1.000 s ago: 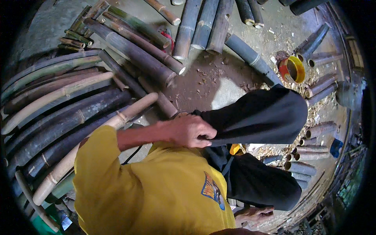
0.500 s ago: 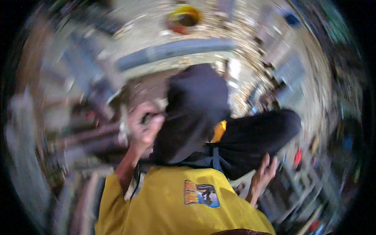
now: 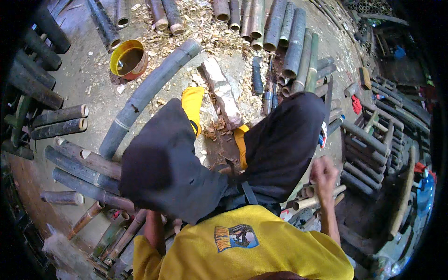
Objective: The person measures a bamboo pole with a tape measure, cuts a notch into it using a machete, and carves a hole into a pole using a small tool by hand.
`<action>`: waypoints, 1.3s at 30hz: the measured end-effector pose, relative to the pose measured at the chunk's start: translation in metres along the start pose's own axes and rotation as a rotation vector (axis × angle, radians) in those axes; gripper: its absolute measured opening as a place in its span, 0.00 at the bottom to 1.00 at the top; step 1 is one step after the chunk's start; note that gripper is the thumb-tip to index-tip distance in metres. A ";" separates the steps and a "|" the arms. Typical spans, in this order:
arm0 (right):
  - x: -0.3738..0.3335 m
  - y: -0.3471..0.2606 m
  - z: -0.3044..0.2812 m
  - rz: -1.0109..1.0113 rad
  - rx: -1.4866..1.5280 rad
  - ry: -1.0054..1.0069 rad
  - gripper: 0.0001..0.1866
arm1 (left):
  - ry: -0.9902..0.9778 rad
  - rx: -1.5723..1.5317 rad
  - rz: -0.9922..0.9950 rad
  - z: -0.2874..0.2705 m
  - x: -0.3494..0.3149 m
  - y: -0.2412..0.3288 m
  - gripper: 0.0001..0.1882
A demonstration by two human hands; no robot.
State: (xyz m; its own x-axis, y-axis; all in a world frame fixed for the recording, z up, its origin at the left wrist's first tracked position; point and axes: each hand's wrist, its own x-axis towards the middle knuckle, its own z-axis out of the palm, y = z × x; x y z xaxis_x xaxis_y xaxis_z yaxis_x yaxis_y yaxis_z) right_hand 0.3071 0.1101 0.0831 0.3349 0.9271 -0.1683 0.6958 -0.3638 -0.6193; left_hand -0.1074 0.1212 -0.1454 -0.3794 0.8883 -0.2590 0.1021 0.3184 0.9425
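Note:
My right hand (image 3: 324,171) hangs beside my right thigh, fingers curled into a fist, with nothing showing in it. Below it lie pale bamboo pieces (image 3: 305,203). My left forearm (image 3: 154,229) goes down behind my left thigh, which hides the hand. Between my yellow-socked feet (image 3: 192,105) rests a rough whitish block (image 3: 220,91). Near it on the floor is a dark, narrow object (image 3: 257,75) whose kind I cannot make out. A long, thick bamboo pole (image 3: 147,98) lies slantwise beyond my left knee.
A yellow bucket (image 3: 128,59) with dark contents stands at the far left. Wood shavings (image 3: 205,28) cover the floor ahead. Cut bamboo tubes (image 3: 294,46) lie at the far right, others (image 3: 60,122) at the left. Bamboo racks (image 3: 366,154) stand on the right.
The view has swung and sharpened, bringing the feet and block into sight. My left hand, earlier beside the left knee, is now hidden. My right hand has risen and its fingers have curled tighter.

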 end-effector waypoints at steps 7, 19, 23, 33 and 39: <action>0.236 0.175 0.011 -0.337 0.162 -0.388 0.11 | -0.044 0.146 0.150 0.051 0.102 -0.012 0.19; 0.175 0.104 0.309 -0.384 -0.060 -0.363 0.49 | 0.057 1.151 0.297 -0.004 0.204 -0.052 0.48; 0.183 0.115 0.306 -0.323 0.043 -0.286 0.48 | -0.059 1.165 0.132 0.045 0.182 0.002 0.42; 0.187 0.124 0.305 -0.450 0.042 -0.265 0.46 | 0.279 0.266 0.008 0.030 0.095 0.026 0.48; 0.186 0.123 0.308 -0.494 -0.077 -0.254 0.45 | 0.353 0.069 -0.243 -0.030 0.104 0.011 0.36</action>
State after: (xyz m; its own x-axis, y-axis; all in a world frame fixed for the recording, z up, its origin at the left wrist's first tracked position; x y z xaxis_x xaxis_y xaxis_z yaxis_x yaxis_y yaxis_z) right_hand 0.2594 0.2662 -0.2604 -0.1997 0.9781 -0.0581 0.7790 0.1225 -0.6149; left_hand -0.1736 0.2075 -0.1557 -0.6899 0.6209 -0.3722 0.0274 0.5361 0.8437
